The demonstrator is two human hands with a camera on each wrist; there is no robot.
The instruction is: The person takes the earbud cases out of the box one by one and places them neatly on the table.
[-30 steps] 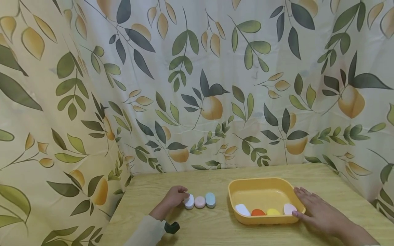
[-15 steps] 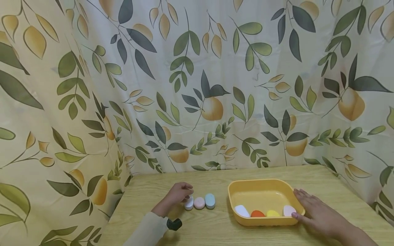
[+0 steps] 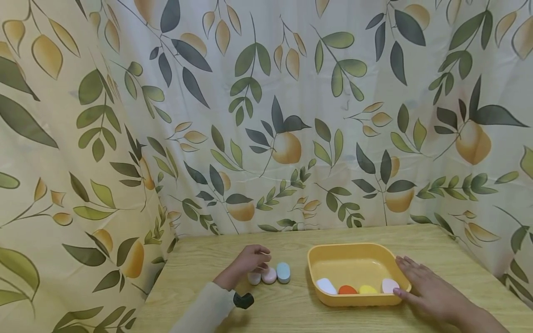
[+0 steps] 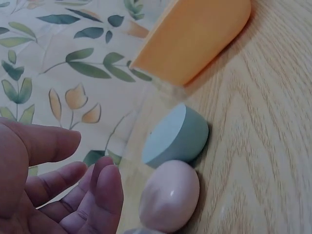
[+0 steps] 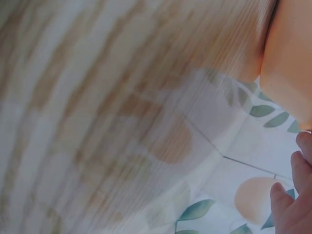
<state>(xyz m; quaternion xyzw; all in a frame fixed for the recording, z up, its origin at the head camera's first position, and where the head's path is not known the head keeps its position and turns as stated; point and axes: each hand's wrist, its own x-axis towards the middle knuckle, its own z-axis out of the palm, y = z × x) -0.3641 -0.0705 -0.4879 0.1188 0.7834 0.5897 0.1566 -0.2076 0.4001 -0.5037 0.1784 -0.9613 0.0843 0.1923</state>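
Three pieces that look like makeup sponges stand in a row on the table: a white one (image 3: 254, 279) partly behind my left hand (image 3: 250, 260), a rounded pink one (image 3: 269, 275) and a slant-cut teal one (image 3: 283, 273). My left hand hovers just above the white and pink ones. Its fingers are loosely bent, with a gap between thumb and fingers and nothing held in the left wrist view. On the right, my right hand (image 3: 435, 289) rests with extended fingers against the side of a yellow tray (image 3: 354, 300), its thumb at the front corner.
Inside the tray, along its near side, lie a white piece (image 3: 326, 286), an orange one (image 3: 348, 290), a yellow one (image 3: 368, 290) and a pale pink one (image 3: 389, 285). A leaf-and-fruit patterned curtain (image 3: 266, 203) closes off the table's back and left.
My left hand has moved right, from beside the white sponge to over the white and pink ones, its fingers off the white one. The right hand stays against the tray.
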